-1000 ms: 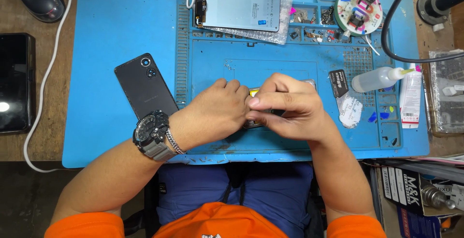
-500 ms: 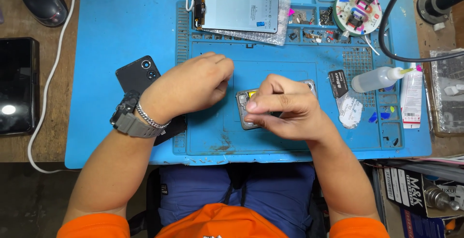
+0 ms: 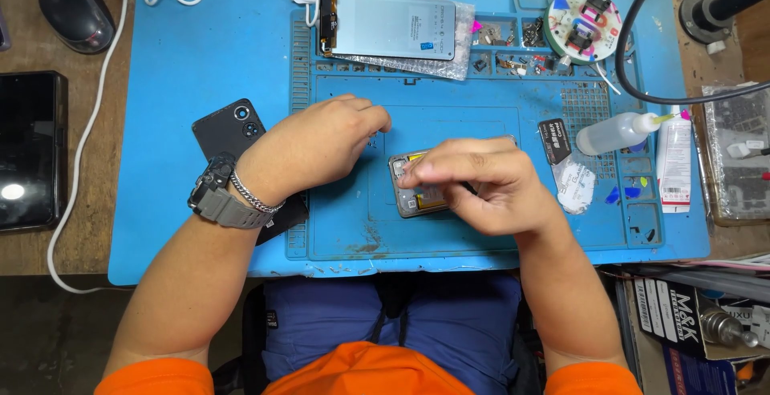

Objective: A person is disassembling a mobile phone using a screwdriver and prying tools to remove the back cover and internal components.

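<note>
An opened phone body [image 3: 417, 197] with a yellow part inside lies on the blue work mat [image 3: 241, 50]. My right hand [image 3: 489, 186] hovers over it. Its thumb and fingers are pinched together at the phone's upper left corner; the fingertips are blurred, so anything between them is hidden. My left hand [image 3: 321, 146] rests on the mat just left of the phone, fingers curled under, with nothing visible in it. A watch and a bracelet are on that wrist, which covers part of a black phone back cover [image 3: 233, 132].
A screen panel in a clear bag [image 3: 393, 26] lies at the mat's far side, beside compartments of small parts [image 3: 513, 38] and a round white holder [image 3: 584, 18]. To the right are a squeeze bottle [image 3: 613, 132] and a tube [image 3: 675, 158]. A dark tablet [image 3: 28, 150] and a mouse [image 3: 76, 12] sit at left.
My left hand has let go of the phone and drawn back to the left, its wrist now over the black back cover. My right hand stays over the phone.
</note>
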